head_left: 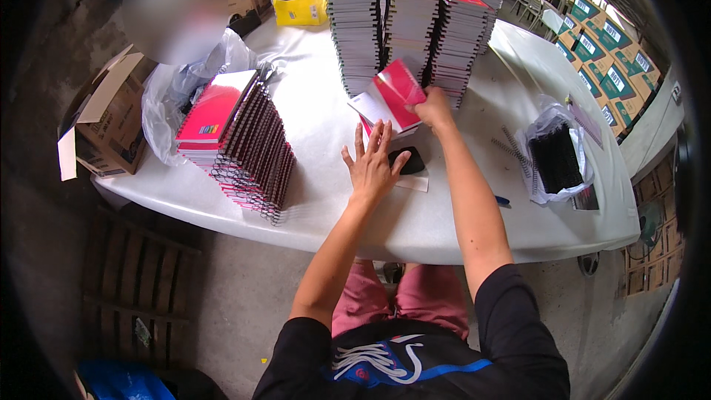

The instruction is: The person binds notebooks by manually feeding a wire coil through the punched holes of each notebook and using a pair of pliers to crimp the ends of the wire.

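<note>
In front of the tall stacks lies a notebook with a red cover [398, 91], its cover raised at an angle and white pages showing beneath. My right hand [434, 111] pinches the cover's right edge between closed fingers. Spread fingers of my left hand [370, 164] rest at the notebook's near side, gripping nothing. Beside the left thumb is a small dark flat object [408, 161], and a white paper piece [416, 181] pokes out under it. Behind the notebook rise stacks of notebooks [355, 37] with green, yellow and red covers.
A leaning stack of red spiral notebooks [252, 141] stands at left, near a plastic bag [164, 96] and an opened cardboard box [111, 126]. At right, a bag of black spiral coils [557, 159] sits near a blue pen [503, 200]. Cartons [611, 67] are piled beyond the table.
</note>
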The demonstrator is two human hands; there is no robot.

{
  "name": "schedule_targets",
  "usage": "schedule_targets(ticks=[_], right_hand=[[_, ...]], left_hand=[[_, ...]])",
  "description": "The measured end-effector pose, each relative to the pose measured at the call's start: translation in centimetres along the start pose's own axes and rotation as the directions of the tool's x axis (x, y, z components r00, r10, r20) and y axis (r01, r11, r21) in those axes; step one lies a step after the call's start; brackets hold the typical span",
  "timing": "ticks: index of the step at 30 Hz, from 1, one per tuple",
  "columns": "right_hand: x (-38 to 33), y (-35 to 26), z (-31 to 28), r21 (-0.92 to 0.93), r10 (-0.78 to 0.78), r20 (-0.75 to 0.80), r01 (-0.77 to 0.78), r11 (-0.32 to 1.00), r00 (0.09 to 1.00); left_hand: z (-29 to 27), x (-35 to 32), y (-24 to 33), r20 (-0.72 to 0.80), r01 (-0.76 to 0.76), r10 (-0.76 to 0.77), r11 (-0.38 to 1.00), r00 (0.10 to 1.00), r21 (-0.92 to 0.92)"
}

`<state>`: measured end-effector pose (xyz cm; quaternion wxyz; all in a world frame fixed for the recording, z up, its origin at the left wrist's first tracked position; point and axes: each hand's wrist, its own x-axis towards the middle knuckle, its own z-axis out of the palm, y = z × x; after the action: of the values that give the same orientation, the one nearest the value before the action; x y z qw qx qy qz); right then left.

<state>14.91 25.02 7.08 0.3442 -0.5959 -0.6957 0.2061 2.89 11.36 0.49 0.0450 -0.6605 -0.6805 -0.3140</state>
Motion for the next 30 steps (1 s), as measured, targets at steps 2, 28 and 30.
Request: schedule_targets(ticks=[2, 28, 30], right_hand=[[-0.7, 0.5, -1.2, 0.175, 0.040, -0.062, -0.028, 0.984, 0.997], [-4.3, -0.4, -6.4, 0.643, -0.058, -0.092, 0.104, 0.758, 0.994], [-7.3, -1.2, -8.4, 0.549, -0.260, 0.009, 0.213, 0.808, 0.965]], left_hand=[[0.0, 0.0, 0.1, 0.016, 0.008, -0.007, 0.999, 1.000, -0.047], [-0.8, 7.8, -1.8, -0.068, 0.544, -0.596, 0.768, 0.800, -0.337], [-2.9, 6.4, -1.6, -0.393, 0.226, -0.426, 0.858, 0.815, -0.462]])
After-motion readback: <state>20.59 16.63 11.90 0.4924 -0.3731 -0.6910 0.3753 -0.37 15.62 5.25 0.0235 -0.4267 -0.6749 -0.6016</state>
